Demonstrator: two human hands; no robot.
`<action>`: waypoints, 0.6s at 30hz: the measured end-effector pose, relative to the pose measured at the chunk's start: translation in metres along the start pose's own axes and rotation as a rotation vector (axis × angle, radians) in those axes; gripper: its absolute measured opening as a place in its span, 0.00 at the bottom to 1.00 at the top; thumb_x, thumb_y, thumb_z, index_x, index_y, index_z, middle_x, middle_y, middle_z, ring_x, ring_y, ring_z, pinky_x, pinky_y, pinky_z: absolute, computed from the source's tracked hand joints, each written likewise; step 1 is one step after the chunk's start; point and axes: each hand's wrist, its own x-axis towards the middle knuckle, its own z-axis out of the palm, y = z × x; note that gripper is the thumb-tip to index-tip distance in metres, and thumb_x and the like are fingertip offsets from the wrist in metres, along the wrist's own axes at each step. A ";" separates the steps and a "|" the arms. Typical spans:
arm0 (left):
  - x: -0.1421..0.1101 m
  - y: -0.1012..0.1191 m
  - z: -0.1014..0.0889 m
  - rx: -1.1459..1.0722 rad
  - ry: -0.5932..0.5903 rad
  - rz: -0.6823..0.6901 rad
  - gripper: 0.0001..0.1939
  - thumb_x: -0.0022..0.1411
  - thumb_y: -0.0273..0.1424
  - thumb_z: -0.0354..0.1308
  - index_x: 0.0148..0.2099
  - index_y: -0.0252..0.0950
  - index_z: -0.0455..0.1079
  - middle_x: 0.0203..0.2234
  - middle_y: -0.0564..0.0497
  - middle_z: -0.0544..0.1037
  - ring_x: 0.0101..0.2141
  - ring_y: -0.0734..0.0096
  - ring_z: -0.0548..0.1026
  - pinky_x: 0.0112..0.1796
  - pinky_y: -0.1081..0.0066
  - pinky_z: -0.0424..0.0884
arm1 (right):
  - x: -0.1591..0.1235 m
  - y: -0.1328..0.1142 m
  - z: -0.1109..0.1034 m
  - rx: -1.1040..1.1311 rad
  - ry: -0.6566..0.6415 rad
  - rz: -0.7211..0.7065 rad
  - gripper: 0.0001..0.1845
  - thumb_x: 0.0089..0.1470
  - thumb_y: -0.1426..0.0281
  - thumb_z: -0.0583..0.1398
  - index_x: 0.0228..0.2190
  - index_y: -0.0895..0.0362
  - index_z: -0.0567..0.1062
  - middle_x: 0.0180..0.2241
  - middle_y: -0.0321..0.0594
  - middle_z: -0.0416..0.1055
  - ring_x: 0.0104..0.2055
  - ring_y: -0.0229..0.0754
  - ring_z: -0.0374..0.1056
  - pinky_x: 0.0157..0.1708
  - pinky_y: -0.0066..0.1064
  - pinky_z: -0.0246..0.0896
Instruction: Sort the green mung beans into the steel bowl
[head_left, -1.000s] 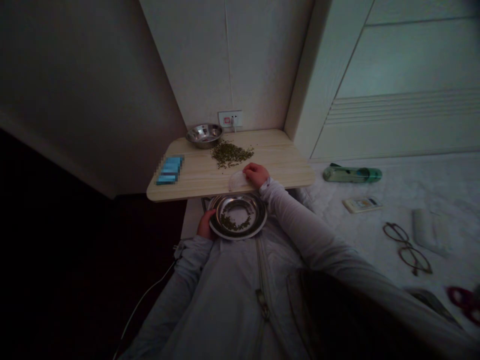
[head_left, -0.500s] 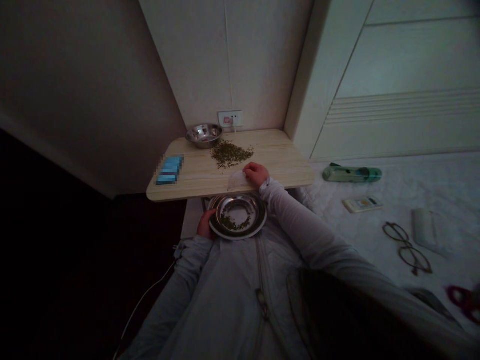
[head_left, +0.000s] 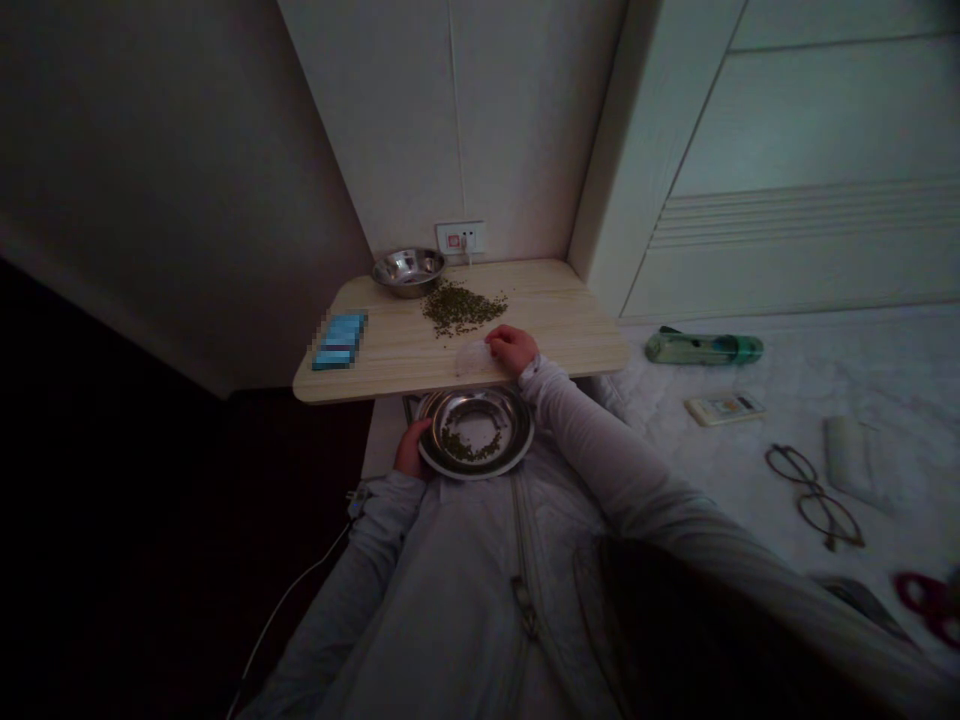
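Note:
My left hand grips the left rim of a shiny steel bowl, held below the front edge of the small wooden table. Small green beans lie in the bottom of this bowl. Over the table's front part, my right hand is closed, its fingertips pinching a thin, pale see-through piece, perhaps plastic, set close to the tabletop. Beyond it, a pile of green beans is spread on the wood. A second steel bowl stands at the back left, beside the pile.
On the table's left lies a blue, pixelated object. A wall socket with a plug sits behind. To the right, the bed holds a green bottle, a phone, glasses and red-handled scissors.
The pale see-through piece has shifted slightly at the table's front edge, and the few specks beside it no longer show. Both hands and the bowls stay nearly in place.

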 end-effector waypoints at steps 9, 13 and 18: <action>0.002 -0.001 -0.001 -0.002 0.027 0.015 0.05 0.41 0.28 0.53 0.17 0.35 0.66 0.14 0.53 0.72 0.22 0.72 0.72 0.26 0.74 0.69 | 0.000 0.001 0.000 0.006 0.051 -0.002 0.11 0.38 0.69 0.51 0.26 0.58 0.70 0.17 0.31 0.65 0.24 0.33 0.60 0.30 0.27 0.56; 0.000 0.000 0.000 -0.010 0.012 0.017 0.05 0.40 0.28 0.54 0.16 0.36 0.65 0.13 0.53 0.72 0.21 0.71 0.71 0.26 0.74 0.69 | 0.001 0.004 0.001 0.006 0.023 -0.011 0.11 0.38 0.68 0.52 0.25 0.58 0.70 0.17 0.30 0.64 0.23 0.32 0.60 0.29 0.26 0.56; -0.001 0.001 0.001 0.001 0.003 -0.006 0.05 0.40 0.28 0.54 0.17 0.36 0.66 0.13 0.52 0.72 0.20 0.71 0.71 0.24 0.74 0.68 | 0.000 0.001 0.000 0.007 0.016 0.002 0.11 0.38 0.69 0.51 0.25 0.58 0.70 0.17 0.31 0.64 0.24 0.32 0.60 0.31 0.27 0.56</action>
